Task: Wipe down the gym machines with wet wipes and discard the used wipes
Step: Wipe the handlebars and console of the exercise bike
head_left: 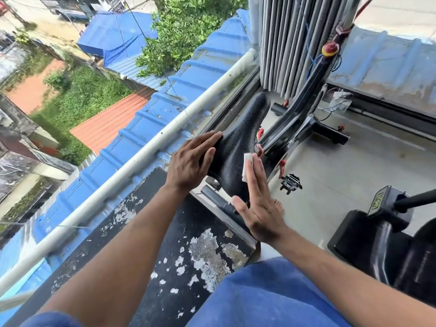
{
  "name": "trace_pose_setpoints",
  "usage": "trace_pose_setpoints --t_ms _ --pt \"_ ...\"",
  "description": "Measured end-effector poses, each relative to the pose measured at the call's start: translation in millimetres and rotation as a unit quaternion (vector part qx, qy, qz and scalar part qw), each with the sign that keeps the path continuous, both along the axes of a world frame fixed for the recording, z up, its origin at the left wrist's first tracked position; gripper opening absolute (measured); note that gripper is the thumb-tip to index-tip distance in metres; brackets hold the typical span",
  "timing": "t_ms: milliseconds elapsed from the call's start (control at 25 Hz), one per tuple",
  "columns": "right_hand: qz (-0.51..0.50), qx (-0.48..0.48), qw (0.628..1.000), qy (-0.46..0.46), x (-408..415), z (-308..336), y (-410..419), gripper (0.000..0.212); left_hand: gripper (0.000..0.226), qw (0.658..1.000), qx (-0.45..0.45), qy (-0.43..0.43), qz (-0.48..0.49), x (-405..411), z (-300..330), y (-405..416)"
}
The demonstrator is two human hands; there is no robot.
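We note the black pebbled-leather bike saddle (238, 147) at centre frame, its long axis running from the wide rear near us up toward the narrow nose at upper right. Our left hand (188, 161) rests flat on the saddle's left flank, fingers straight, steadying it. Our right hand (257, 204) presses a small white folded wet wipe (247, 166) against the right flank with straight fingers; nothing is curled around it. Judgement: the next stroke follows the axis noseward. The red adjustment lever (260, 151) sits just beside the wipe and could snag it; the black pedal (291, 184) lies below, apart.
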State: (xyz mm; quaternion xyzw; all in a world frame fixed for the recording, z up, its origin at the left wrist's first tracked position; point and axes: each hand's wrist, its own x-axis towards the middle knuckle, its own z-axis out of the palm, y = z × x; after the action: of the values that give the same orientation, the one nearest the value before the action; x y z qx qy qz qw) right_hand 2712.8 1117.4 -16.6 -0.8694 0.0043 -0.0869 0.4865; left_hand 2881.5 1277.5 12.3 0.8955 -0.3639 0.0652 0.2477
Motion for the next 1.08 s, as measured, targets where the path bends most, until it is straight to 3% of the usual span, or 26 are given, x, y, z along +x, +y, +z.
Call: trace_pose_setpoints --t_ms 120,280,360,480,600,720,880,960,1080 --pt "-0.001 0.003 0.999 0.047 67 16 -27 0.084 0.045 1.000 0.001 0.009 0.002 -1 3 -1" --pt "-0.044 -0.152 0.986 0.045 122 18 -49 0.083 0.043 0.999 0.012 0.030 0.005 -1 1 -1" --pt "-0.087 -0.181 0.979 0.043 144 20 -66 0.080 0.044 1.000 0.013 0.026 0.005 -1 1 0" --pt "-0.116 -0.118 0.983 0.075 166 24 -94 0.072 0.043 0.999 0.015 0.033 0.015 -1 2 -3" --pt "-0.130 -0.108 0.985 0.033 152 16 -80 0.068 0.043 0.999 0.029 0.030 0.016 0 3 -1" --pt "-0.064 -0.180 0.982 0.000 123 8 -56 0.069 0.047 0.996 0.028 0.062 0.050 1 3 -1" --pt "0.069 -0.280 0.958 0.004 74 21 -39 0.070 0.057 0.982 -0.053 0.162 0.078 1 3 5" --pt "0.123 -0.336 0.933 -0.038 54 22 -34 0.066 0.060 0.986 -0.052 0.146 0.057 0 1 11" --pt "0.218 -0.430 0.866 -0.132 44 14 -37 0.055 0.056 0.991 -0.030 0.119 0.054 -3 -1 11"
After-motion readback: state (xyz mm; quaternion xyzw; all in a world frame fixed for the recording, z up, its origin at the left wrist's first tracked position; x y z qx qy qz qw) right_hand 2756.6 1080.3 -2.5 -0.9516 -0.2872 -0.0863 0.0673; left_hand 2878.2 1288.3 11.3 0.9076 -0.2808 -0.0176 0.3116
